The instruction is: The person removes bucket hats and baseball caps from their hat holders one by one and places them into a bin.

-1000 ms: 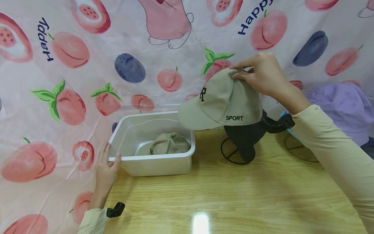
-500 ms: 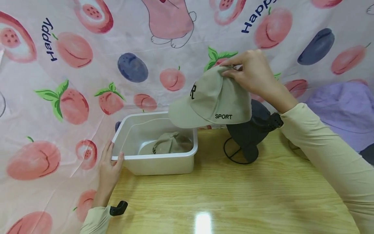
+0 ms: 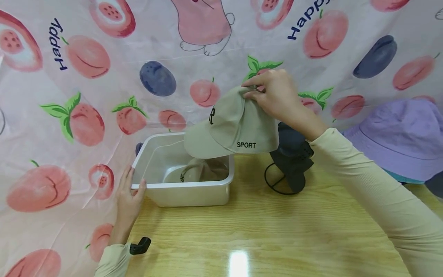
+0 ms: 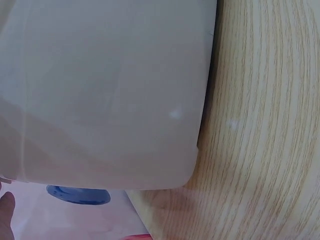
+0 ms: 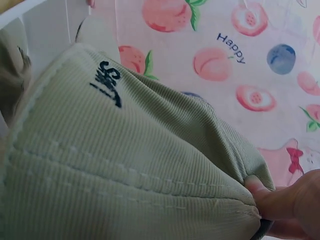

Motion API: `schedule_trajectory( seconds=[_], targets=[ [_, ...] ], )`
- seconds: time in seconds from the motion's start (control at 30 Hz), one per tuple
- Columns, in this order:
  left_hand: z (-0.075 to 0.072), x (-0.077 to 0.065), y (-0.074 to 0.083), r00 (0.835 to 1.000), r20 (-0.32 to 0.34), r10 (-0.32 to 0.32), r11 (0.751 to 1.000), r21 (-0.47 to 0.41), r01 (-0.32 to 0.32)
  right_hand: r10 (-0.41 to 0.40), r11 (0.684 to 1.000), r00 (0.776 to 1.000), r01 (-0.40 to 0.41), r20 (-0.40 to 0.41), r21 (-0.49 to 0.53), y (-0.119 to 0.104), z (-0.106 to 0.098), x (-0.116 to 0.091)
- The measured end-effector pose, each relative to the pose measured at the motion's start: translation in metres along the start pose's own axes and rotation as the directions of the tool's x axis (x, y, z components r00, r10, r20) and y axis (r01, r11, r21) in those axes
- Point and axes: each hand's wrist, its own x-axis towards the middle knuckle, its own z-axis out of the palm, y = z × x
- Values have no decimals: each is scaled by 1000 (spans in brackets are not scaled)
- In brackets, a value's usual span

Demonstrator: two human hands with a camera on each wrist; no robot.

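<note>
In the head view my right hand (image 3: 277, 94) pinches a beige baseball cap (image 3: 242, 127) by its crown, with SPORT lettering on its side. The right wrist view shows the thumb and fingers gathering the cap's (image 5: 130, 145) cloth at the top. Its brim hangs over the right part of a white plastic bin (image 3: 194, 196). Inside that bin lies another beige cap (image 3: 207, 170), partly hidden by the held one. My left hand (image 3: 129, 198) rests at the bin's front left corner, straight fingers along the side and thumb at the front rim. The left wrist view is mostly bin wall (image 4: 110, 95).
A dark cap (image 3: 294, 154) sits on a black wire stand (image 3: 273, 186) to the bin's right, partly behind my right arm. Farther right is a purple bucket hat (image 3: 403, 134), with blue beneath it. Fruit-printed cloth (image 3: 221, 77) hangs behind the wooden table (image 3: 277, 231).
My right hand has carried the beige cap leftward, from above the dark cap to partly over the bin, and slightly lower in the last half second. My left hand has stayed at the bin's corner.
</note>
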Motion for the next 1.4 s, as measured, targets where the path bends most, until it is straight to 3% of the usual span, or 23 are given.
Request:
schedule_trajectory(
  seconds=[0.4, 0.6, 0.87, 1.4],
  targets=[
    [1, 1, -3, 1000, -8, 1, 1000, 4, -1, 93, 992, 995, -95, 30, 88, -19, 25, 5],
    [1, 2, -4, 1000, -13, 13, 1000, -4, -13, 97, 988, 994, -102, 41, 119, -26, 37, 8],
    [0, 1, -4, 999, -31, 30, 1000, 7, -30, 105, 987, 991, -114, 83, 112, -35, 53, 12],
    [0, 1, -1, 999, -27, 35, 999, -5, -35, 131, 988, 988, -137, 80, 67, -40, 83, 14]
  ],
)
